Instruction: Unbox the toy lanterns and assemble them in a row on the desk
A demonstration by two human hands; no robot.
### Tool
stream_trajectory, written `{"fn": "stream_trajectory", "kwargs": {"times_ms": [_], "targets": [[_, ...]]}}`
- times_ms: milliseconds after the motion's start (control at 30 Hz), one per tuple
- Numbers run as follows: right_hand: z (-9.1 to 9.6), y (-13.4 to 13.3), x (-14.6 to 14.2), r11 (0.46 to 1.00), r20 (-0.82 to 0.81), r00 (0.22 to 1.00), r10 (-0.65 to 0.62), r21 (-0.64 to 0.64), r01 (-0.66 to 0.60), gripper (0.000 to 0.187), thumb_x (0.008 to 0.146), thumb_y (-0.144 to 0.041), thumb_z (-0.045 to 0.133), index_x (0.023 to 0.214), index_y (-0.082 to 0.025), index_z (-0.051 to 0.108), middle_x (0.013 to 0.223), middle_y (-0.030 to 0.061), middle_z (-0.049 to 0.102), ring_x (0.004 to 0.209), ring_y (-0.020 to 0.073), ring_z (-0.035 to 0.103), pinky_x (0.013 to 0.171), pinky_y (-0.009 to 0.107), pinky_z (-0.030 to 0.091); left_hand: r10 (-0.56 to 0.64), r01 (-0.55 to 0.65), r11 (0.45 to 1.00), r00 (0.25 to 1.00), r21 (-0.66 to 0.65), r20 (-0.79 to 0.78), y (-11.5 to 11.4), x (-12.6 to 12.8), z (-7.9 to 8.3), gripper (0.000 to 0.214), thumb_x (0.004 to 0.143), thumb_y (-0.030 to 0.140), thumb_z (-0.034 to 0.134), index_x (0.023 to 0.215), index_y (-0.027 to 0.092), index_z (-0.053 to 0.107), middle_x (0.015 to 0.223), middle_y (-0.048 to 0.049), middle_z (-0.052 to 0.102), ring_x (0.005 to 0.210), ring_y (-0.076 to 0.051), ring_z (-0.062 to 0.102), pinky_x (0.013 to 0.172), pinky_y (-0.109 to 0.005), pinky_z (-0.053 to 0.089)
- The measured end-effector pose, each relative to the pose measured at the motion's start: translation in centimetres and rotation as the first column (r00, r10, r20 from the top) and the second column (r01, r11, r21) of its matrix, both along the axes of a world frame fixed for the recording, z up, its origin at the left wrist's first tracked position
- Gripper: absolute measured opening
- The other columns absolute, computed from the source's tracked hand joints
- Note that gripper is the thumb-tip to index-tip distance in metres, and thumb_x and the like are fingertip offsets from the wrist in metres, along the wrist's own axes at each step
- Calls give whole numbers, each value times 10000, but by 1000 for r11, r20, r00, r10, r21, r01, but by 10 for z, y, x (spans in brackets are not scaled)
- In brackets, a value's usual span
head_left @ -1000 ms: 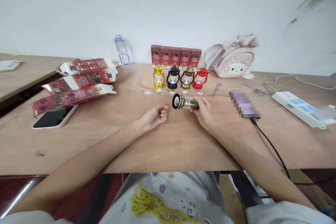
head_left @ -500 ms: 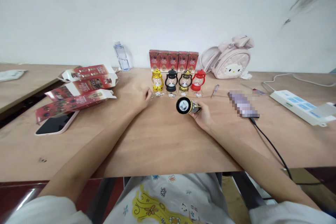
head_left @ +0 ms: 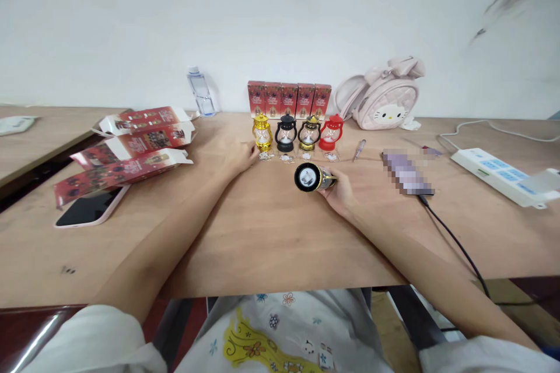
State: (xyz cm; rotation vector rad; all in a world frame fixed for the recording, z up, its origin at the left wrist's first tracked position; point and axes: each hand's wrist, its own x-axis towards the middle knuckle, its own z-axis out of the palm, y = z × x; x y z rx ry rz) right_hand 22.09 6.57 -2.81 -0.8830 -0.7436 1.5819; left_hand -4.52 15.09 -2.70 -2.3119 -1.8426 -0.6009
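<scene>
My right hand (head_left: 339, 192) is wrapped round a small black-and-gold lantern (head_left: 318, 178), tipped so that its round base faces me. My left hand (head_left: 245, 157) lies on the table with its fingers drawn together, close to the gold lantern (head_left: 262, 135) and to small white charms (head_left: 266, 157) with thin metal parts. What its fingertips pinch, if anything, is too small to make out. To the right of the gold one stand a black lantern (head_left: 286, 139), a black-and-bronze lantern (head_left: 308, 137) and a red lantern (head_left: 331, 136), all upright in a row.
Several red boxes (head_left: 289, 99) line the wall behind the lanterns. Opened boxes (head_left: 149, 139) and a phone (head_left: 90, 207) lie left, near a water bottle (head_left: 201, 92). Rightward are a pink bag (head_left: 385, 102), a pen (head_left: 359, 150), a cabled phone (head_left: 406, 172) and a power strip (head_left: 496, 176).
My left hand has moved slightly right, up to the charms by the gold lantern. My right hand still holds its lantern in nearly the same place.
</scene>
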Motion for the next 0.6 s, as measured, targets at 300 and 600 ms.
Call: {"fn": "stream_trajectory", "kwargs": {"times_ms": [300, 600], "targets": [[3, -2, -1, 1000, 27, 1000, -12, -19, 13, 92, 671, -262, 559, 688, -177, 588, 687, 6, 624, 549, 100, 522, 418, 194, 403, -25, 24, 1000, 998, 7, 59, 0, 0, 1, 257, 874, 235, 388, 648, 166, 490, 593, -19, 508, 570, -122, 443, 590, -259, 287], [1, -3, -1, 999, 11, 1000, -22, -34, 23, 79, 650, -254, 574, 664, -177, 586, 630, -10, 599, 517, 94, 498, 393, 188, 362, -52, 53, 998, 998, -24, 32, 1, 0, -1, 234, 853, 241, 396, 665, 172, 517, 676, -65, 576, 625, -158, 483, 606, -278, 293]]}}
